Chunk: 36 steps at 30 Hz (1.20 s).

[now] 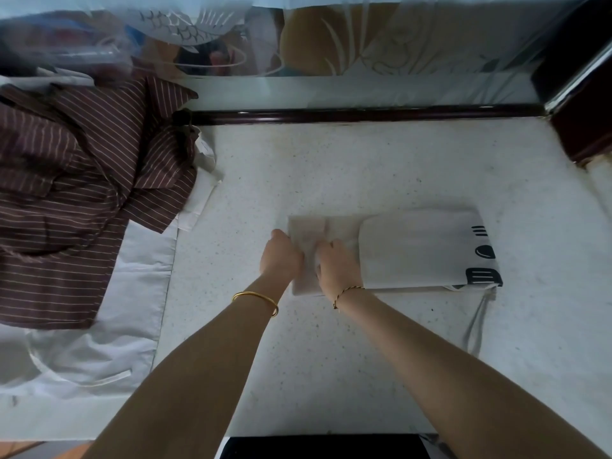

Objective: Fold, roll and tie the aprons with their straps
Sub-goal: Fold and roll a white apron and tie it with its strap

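Note:
A white apron (420,250) with black printed marks lies folded into a long strip across the middle of the table. Both hands are at its left end. My left hand (280,256) grips the left edge of the fabric with curled fingers. Close beside it, my right hand (334,263) pinches the same end of the strip. A white strap (477,323) trails from the apron's right end toward the near edge of the table.
A heap of brown striped aprons (76,193) lies at the left on a flat white apron (109,329) with loose straps. The speckled white table (331,359) has a dark rail (364,114) at the back and a dark wooden post (583,127) at the right.

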Available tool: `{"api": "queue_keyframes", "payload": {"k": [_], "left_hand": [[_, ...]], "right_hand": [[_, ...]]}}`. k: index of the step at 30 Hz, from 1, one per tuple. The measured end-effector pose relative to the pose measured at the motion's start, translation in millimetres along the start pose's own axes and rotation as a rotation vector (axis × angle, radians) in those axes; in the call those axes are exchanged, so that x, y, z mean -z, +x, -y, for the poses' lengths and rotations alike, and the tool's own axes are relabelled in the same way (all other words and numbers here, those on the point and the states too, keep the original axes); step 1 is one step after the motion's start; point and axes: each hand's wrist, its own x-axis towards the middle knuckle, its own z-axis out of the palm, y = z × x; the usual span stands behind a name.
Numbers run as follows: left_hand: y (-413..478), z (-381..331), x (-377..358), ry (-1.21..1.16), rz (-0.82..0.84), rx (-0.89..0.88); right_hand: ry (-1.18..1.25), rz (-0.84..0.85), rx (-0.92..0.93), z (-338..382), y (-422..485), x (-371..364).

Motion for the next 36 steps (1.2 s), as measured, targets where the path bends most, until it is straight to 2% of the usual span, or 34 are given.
{"api": "queue_keyframes", "payload": {"k": [2, 4, 6, 8, 10, 13, 15, 17, 19, 21, 24, 29, 33, 36], "left_hand": [[-0.4, -5.8, 1.5, -0.143, 0.061, -0.018], [-5.4, -15.8, 4.3, -0.381, 0.148, -0.018], [-12.4, -26.1, 6.2, -0.595, 0.241, 0.001], [-16.9, -32.3, 5.7, -0.655, 0.292, -0.005], [-18.3, -37.5, 0.9, -0.678, 0.317, -0.01], [-21.2, -46.4, -8.4, -0.671, 0.306, -0.043], [-21.1, -50.5, -14.8, -0.632, 0.315, -0.098], [-18.1, -50.0, -21.2, -0.536, 0.309, -0.158], [-16.2, -48.9, -28.0, -0.366, 0.267, -0.236], [-12.9, -45.7, -35.5, -0.176, 0.146, -0.284], [-11.7, -44.0, -41.5, 0.0, 0.011, -0.231], [-13.8, -52.3, -46.8, -0.083, 0.034, -0.191], [-1.1, -61.4, -44.7, 0.134, 0.048, -0.378], [15.3, -69.7, -42.2, 0.223, 0.11, -0.411]], "right_hand": [[0.095, 0.045, 0.022, -2.7, 2.0, 2.8], [0.221, 0.088, 0.04, -6.7, 3.1, 10.9], [0.495, 0.141, -0.001, -13.4, 1.5, 25.1], [0.75, 0.177, -0.078, -19.5, -2.7, 40.9], [0.815, 0.189, -0.083, -25.8, -5.9, 50.0], [0.73, 0.154, -0.085, -35.3, -5.5, 47.6], [0.515, 0.053, -0.16, -43.2, -4.7, 44.8], [0.279, -0.032, -0.241, -50.8, -5.8, 44.0], [0.182, -0.07, -0.292, -59.6, -6.5, 40.8], [0.164, -0.077, -0.334, -65.4, -5.0, 33.7], [0.13, -0.078, -0.358, -67.9, -2.0, 22.3], [0.16, -0.161, -0.335, -70.2, -3.4, 15.8], [0.148, -0.143, -0.259, -75.5, -4.6, 14.6], [0.14, -0.127, -0.222, -80.4, -6.8, 16.8]]}}
